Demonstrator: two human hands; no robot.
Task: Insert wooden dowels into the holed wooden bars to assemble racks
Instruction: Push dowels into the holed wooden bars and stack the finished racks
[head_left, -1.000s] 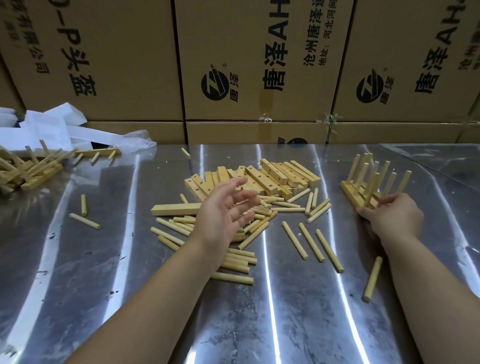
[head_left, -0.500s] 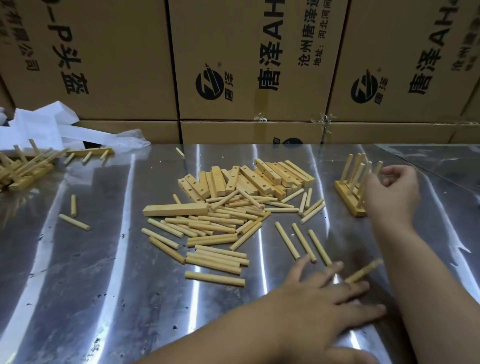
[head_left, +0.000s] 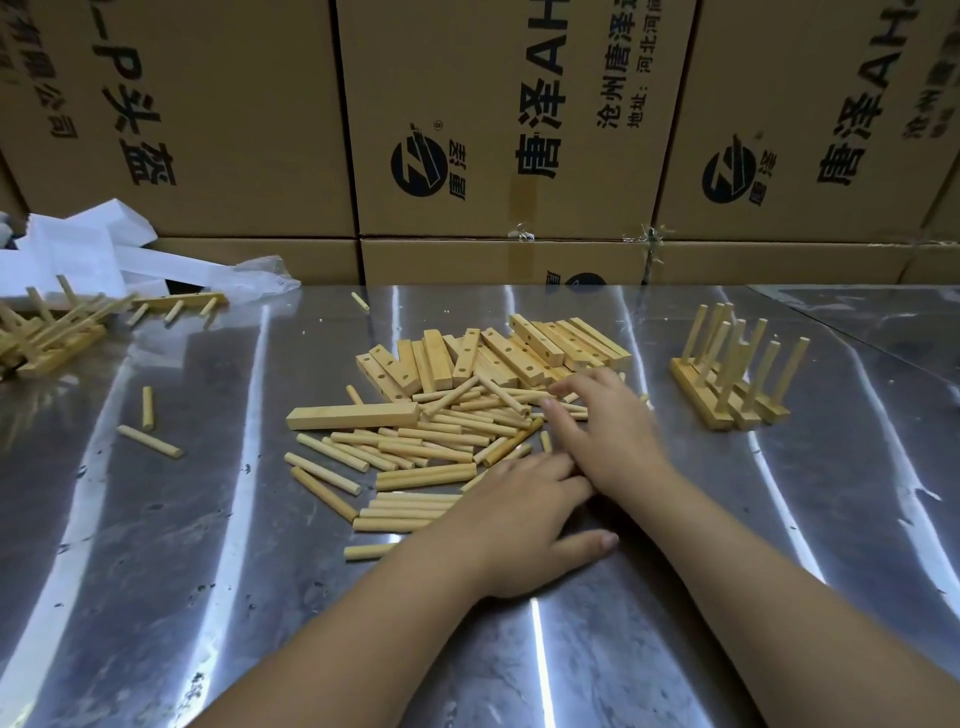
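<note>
A heap of loose wooden dowels lies on the steel table, with a stack of holed wooden bars just behind it and one long bar at the heap's left. My left hand lies flat on the table at the heap's right edge, fingers straight and partly under my right hand. My right hand reaches over it with fingers spread on the dowels in front of the bars. Assembled racks with upright dowels stand at the right, apart from both hands.
More assembled racks lie in a pile at the far left beside white paper and plastic wrap. Two stray dowels lie on the left. Cardboard boxes wall off the back of the table.
My right hand left the racks at the right and came over to the dowel heap. My left hand swept from the table's front right back towards the heap, pushing dowels together.
</note>
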